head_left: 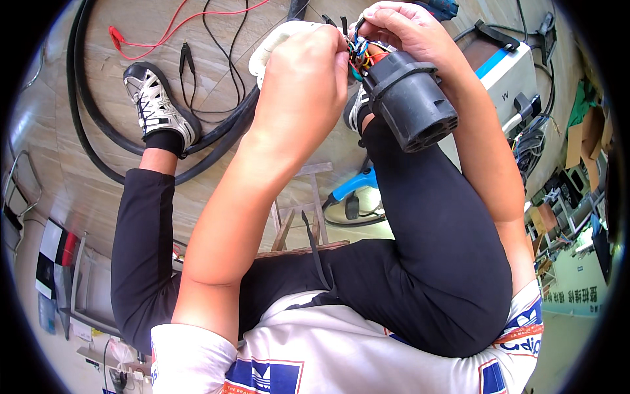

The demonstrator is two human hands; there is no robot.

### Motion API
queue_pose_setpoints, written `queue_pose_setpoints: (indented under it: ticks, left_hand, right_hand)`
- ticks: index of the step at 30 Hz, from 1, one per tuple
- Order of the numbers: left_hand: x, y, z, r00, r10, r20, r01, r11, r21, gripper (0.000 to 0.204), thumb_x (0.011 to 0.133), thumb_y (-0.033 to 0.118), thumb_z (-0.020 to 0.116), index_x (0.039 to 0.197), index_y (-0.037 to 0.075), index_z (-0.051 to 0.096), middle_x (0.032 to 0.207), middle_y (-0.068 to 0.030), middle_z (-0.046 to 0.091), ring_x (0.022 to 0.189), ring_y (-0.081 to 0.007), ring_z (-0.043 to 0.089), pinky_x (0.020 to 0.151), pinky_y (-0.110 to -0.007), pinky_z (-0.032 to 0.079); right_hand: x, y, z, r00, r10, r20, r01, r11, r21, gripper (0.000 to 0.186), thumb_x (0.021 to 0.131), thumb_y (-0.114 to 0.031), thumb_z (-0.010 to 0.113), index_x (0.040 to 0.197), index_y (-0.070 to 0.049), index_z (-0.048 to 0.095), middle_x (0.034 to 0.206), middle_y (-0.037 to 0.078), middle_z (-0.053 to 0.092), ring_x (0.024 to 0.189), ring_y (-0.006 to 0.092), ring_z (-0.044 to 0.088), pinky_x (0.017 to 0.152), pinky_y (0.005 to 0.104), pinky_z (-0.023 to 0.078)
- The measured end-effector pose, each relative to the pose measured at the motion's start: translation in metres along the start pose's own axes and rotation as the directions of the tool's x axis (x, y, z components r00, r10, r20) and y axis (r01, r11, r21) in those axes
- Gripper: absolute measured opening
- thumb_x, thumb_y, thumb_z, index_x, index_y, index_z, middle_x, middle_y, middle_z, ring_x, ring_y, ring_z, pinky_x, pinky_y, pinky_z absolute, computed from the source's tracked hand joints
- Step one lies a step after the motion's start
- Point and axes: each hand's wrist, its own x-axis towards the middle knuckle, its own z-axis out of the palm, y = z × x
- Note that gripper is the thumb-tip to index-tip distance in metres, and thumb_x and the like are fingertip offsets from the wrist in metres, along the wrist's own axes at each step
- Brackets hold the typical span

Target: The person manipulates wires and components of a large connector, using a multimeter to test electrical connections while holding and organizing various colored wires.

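Note:
A black round multi-pin connector (pixel 413 98) rests by my raised right knee, its face with round holes toward me. A bundle of thin coloured wires (pixel 359 54) comes out of its back end. My left hand (pixel 305 69) is closed at the left side of that bundle; its fingertips hide what they pinch. My right hand (pixel 410 29) pinches a dark wire (pixel 359 26) between thumb and fingers just above the connector. Beneath my left hand shows a white plastic housing (pixel 262 54), partly covered.
A thick black cable (pixel 82 98) loops over the tiled floor at the left. Red test leads (pixel 154 46) and a black clip lead (pixel 187 59) lie there too. At the right stands a white-and-blue box (pixel 505 82). A blue-handled tool (pixel 354 184) lies between my legs.

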Motion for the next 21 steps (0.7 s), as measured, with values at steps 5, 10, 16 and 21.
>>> queue_pose_setpoints:
  ticks: [5,10,16,21]
  left_hand:
    - [0.0016,0.002,0.0018,1.0,0.027,-0.005,-0.026,0.996,0.089,0.007,0.089,0.002,0.065,0.091,-0.003,0.062,0.083,-0.0186,0.068,0.077,-0.0368,0.067,0.07,-0.042,0.053]
    - [0.002,0.004,0.0039,1.0,0.023,-0.02,-0.02,0.991,0.134,0.007,0.089,0.003,0.065,0.091,-0.003,0.063,0.08,-0.0176,0.068,0.075,-0.0344,0.068,0.068,-0.041,0.053]
    - [-0.0047,0.006,-0.0038,0.993,-0.114,0.044,0.116,0.992,-0.055,0.006,0.084,0.002,0.067,0.084,-0.002,0.063,0.078,-0.0185,0.066,0.078,-0.0362,0.066,0.071,-0.045,0.052]
    - [-0.0062,0.0084,-0.0058,0.995,-0.096,0.032,0.097,0.995,-0.018,0.006,0.084,0.002,0.067,0.082,-0.002,0.063,0.076,-0.0181,0.066,0.075,-0.0364,0.066,0.07,-0.045,0.052]
  right_hand:
    - [-0.001,-0.0017,0.0002,1.0,-0.006,0.003,0.006,1.0,-0.003,0.021,0.097,-0.02,0.061,0.092,-0.001,0.07,0.083,0.002,0.069,0.076,0.0097,0.062,0.072,0.0244,0.049]
    - [0.0009,-0.0025,-0.0027,0.999,-0.019,0.049,0.02,0.999,-0.029,0.021,0.098,-0.02,0.061,0.093,-0.002,0.07,0.084,0.002,0.069,0.076,0.0087,0.062,0.071,0.0242,0.049]
    - [0.0011,0.0035,-0.0063,0.997,-0.033,0.072,0.033,0.999,0.001,0.021,0.099,-0.019,0.059,0.095,-0.002,0.07,0.085,0.002,0.069,0.075,0.0085,0.062,0.07,0.0242,0.05]
    - [-0.0017,-0.0019,-0.0038,0.995,-0.037,0.095,0.038,0.999,-0.01,0.023,0.1,-0.021,0.059,0.096,-0.001,0.07,0.086,0.002,0.069,0.077,0.0093,0.063,0.071,0.0247,0.05]
